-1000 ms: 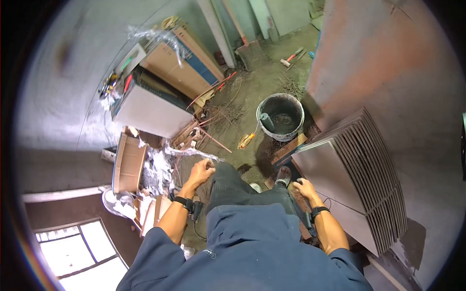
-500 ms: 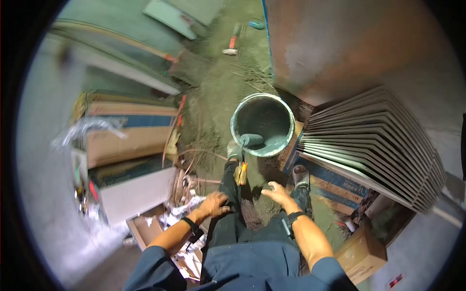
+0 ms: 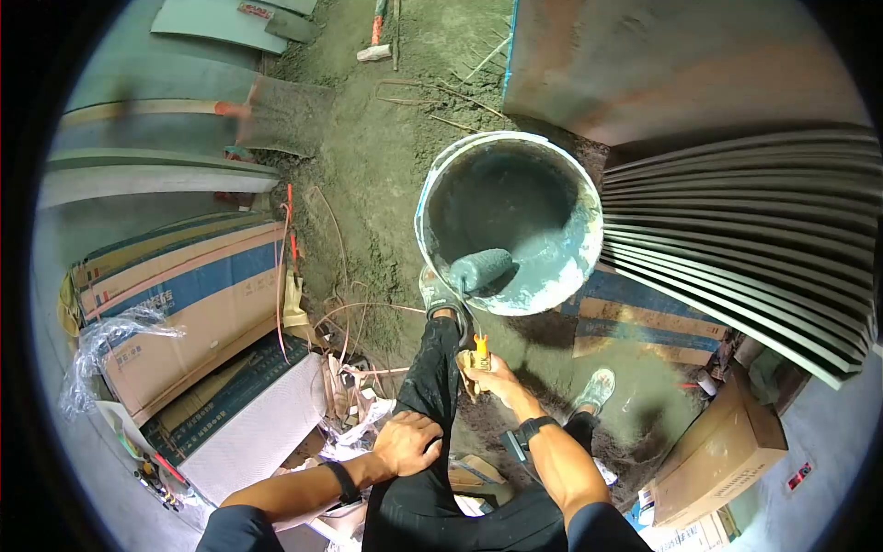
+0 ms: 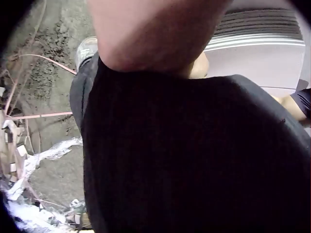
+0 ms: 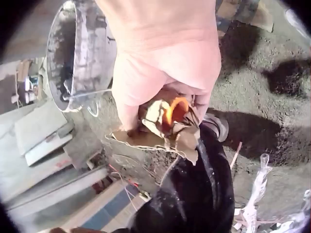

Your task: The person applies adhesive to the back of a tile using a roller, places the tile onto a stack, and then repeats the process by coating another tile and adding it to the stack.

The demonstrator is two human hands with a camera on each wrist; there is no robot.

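My right hand [image 3: 504, 382] grips the handle of a paint roller, its fingers curled round brown cardboard-like wrapping [image 5: 146, 140]. An orange handle end [image 5: 179, 109] shows through that wrapping in the right wrist view. Grey-green coating covers the roller's sleeve [image 3: 482, 270], which lies inside a large bucket [image 3: 556, 283] against its near wall. Grey-green liquid and splashes coat the bucket's inside. My left hand [image 3: 409, 442] rests on the dark trouser leg [image 3: 425, 382] around the knee, fingers lying across the cloth. In the left wrist view the trouser leg fills most of the frame.
Large stacked panels [image 3: 736, 248] lean at the right, above a carton [image 3: 722, 451]. Flat boxes [image 3: 198, 308] and a white panel [image 3: 258, 423] stand at the left. Pink straps [image 3: 280, 267] and scraps litter the floor. A hammer [image 3: 374, 52] and a shovel [image 3: 285, 115] lie farther ahead.
The view has come down and closer to the bucket. My right hand has reached forward and taken hold of the roller handle. My left hand has settled on the trouser leg.
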